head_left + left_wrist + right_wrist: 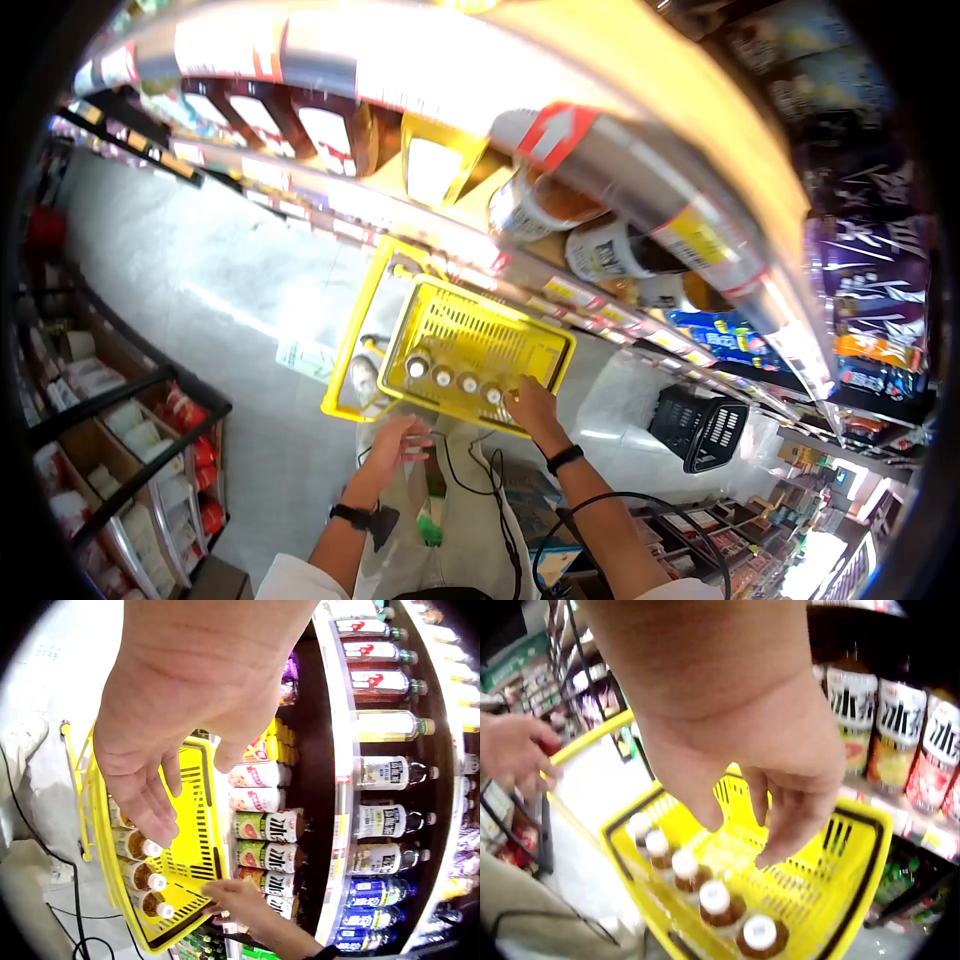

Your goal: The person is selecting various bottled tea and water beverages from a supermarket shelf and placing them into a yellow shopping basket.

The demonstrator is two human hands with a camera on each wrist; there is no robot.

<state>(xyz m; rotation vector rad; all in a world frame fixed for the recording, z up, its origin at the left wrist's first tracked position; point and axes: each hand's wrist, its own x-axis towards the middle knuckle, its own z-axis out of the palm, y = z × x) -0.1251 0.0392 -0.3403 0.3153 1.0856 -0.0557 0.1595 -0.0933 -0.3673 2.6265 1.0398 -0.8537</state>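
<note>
A yellow shopping basket (pixel 500 306) stands in front of the person. Several white-capped bottles of brown drink (pixel 759 934) line one long side of it, upright in a row. Over that basket hangs the right hand (pixel 532 410), near the end of the row in the head view. Its fingers (pixel 784 832) point loosely down with nothing between them in the right wrist view. The left hand (pixel 398 446) is held in the air beside the basket's near corner, fingers loosely spread and holding nothing. In the left wrist view its fingers (pixel 139 799) overlap the bottles.
A yellow cart frame (pixel 336 402) adjoins the basket. Shelves of bottled drinks (pixel 390 772) run along one side, with large-lettered cans or bottles (pixel 900 727) close by. A black basket (pixel 698 428) stands on the floor to the right. Bins of packaged goods (pixel 130 440) line the left.
</note>
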